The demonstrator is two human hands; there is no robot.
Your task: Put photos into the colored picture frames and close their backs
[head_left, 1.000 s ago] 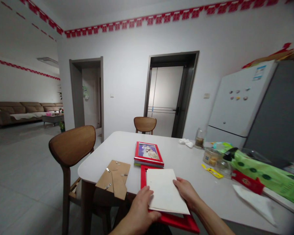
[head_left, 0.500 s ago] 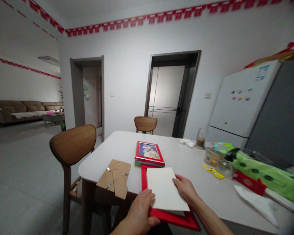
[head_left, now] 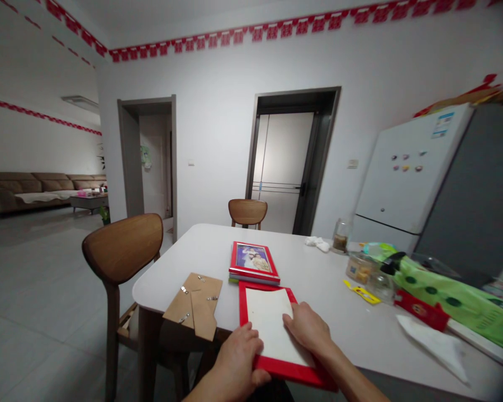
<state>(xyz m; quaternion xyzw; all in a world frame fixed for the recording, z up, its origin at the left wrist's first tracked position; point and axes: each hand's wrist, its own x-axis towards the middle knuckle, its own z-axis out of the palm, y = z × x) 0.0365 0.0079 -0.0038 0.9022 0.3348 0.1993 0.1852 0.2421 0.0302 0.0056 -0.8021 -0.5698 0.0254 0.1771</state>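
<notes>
White tabletop (head_left: 184, 251), and all the action is at its near edge: a red picture frame (head_left: 243, 318) lies flat with a white sheet (head_left: 268, 324) inside it. The right hand (head_left: 305, 326) presses open-palmed on that sheet, no grip at all, while the left hand (head_left: 235, 354) curls over the frame's near edge, clenched or not, impossible to call! Just left, a cardboard backing (head_left: 193, 306) with metal clips; just ahead, a red-framed photo (head_left: 254, 262).

Nothing is legible; the white refrigerator's sticker (head_left: 441, 125) is too small to read.
</notes>
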